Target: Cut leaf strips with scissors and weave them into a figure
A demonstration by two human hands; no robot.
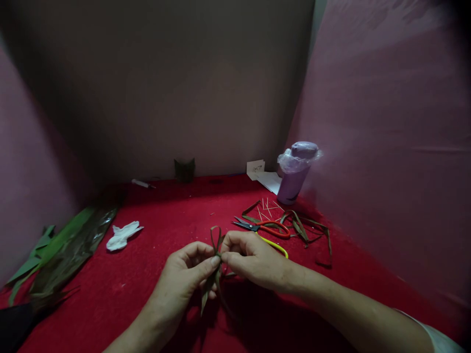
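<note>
A folded strip of green leaf [216,282] is pinched between my two hands above the red cloth [165,211]. Its top forms an upright loop, and long ends hang below. My left hand [187,272] grips it near the middle with thumb and fingers. From the other side, my right hand [253,257] pinches the strip at the base of the loop. Just past my right hand lie scissors [274,229] with red and yellow handles, blades pointing left, partly hidden by the hand.
Toothpicks [268,210] and loose leaf strips [305,228] lie right of centre. A purple cup [293,184] stands behind them near white papers [267,180]. At left are a crumpled tissue [123,235] and large leaves [73,245]. A folded leaf piece [184,170] stands by the back wall, beside a marker-like tube [141,184].
</note>
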